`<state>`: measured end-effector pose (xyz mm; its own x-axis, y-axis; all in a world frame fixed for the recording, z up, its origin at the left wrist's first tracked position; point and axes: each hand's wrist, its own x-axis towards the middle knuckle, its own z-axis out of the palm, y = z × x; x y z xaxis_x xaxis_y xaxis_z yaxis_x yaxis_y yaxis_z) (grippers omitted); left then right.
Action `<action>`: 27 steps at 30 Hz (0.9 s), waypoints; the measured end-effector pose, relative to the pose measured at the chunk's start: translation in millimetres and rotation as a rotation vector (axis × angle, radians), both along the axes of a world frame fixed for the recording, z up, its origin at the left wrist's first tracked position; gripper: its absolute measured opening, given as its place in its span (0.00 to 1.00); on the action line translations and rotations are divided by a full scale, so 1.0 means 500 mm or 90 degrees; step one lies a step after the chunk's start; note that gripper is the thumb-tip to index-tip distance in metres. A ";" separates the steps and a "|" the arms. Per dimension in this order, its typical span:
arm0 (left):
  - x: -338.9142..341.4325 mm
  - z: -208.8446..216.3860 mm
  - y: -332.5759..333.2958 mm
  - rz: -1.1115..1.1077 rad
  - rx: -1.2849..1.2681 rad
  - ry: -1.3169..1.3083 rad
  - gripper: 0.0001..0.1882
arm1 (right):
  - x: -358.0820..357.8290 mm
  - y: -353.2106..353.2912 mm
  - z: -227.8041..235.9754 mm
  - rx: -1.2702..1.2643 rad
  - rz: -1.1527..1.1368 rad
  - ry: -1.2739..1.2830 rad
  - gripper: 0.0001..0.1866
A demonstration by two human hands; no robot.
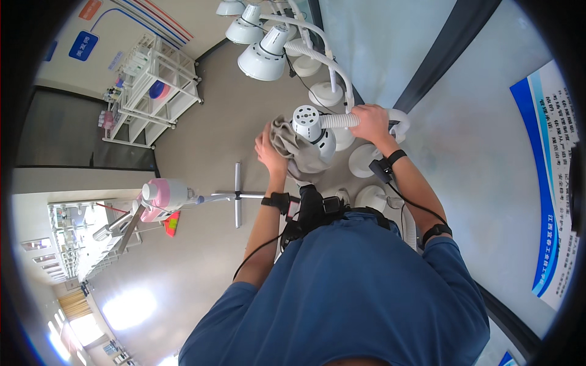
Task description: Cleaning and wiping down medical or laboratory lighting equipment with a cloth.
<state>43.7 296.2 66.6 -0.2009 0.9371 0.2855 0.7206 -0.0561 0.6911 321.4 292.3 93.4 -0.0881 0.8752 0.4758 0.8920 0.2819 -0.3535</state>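
Note:
My left hand [268, 152] is closed on a grey-beige cloth [297, 149], which drapes against the near left side of a white lamp head [307, 122]. The lamp head has a round cap with dark vent holes and a flared shade. A white ribbed flexible neck [340, 121] runs from it to the right. Around that neck, close to its bend, my right hand [370, 124] is wrapped. The fingertips of my left hand are partly hidden by the cloth.
More white lamps [262, 58] on round bases [325, 93] line the glass wall ahead. A white trolley [152, 91] with bottles and bowls stands far left. Nearer on the left is a pink and white device [168, 194] on a stand with a metal foot [238, 195].

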 end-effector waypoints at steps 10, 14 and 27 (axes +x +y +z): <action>0.050 0.020 -0.017 -0.070 0.009 -0.245 0.22 | -0.011 0.011 0.011 -0.057 -0.031 -0.033 0.09; 0.039 -0.006 -0.084 -0.177 0.108 -0.168 0.29 | -0.012 -0.002 0.004 -0.055 0.004 -0.048 0.10; 0.038 -0.008 -0.099 -0.229 0.181 -0.058 0.36 | -0.078 0.016 0.058 -0.291 0.014 -0.129 0.11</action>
<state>62.8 246.5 62.4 0.0860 0.8388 0.5376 0.5581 -0.4876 0.6714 282.4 300.4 122.6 -0.1590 0.9872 0.0151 0.9512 0.1573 -0.2656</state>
